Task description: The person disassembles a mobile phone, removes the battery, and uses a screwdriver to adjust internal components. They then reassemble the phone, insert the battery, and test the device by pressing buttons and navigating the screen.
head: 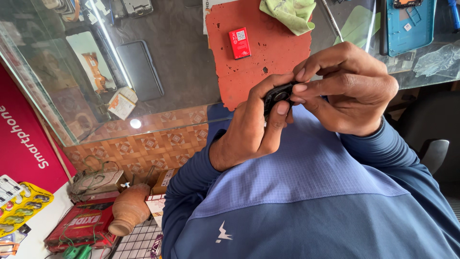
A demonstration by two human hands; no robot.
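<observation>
Black and small, a plastic part (278,95) sits pinched between both hands: left hand (254,129) in a closed grip beneath, right hand (350,88) fingertips on top, above the glass desk (182,57).

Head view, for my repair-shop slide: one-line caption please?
Left hand and right hand pinch a small black part above a glass counter.
</observation>
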